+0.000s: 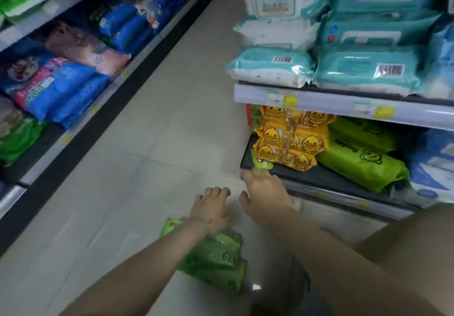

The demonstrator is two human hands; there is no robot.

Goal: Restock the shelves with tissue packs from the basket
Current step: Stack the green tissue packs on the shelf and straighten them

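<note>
Head view: left hand (211, 207) and right hand (265, 192) are held wide, empty; the two-o'clock shelf (331, 180) is reached for, likely for restocking.

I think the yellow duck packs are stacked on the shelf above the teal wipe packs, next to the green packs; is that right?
Not quite. The head view shows the yellow duck packs stacked on the shelf below the teal wipe packs, not above them. They do sit next to the green packs.
</note>
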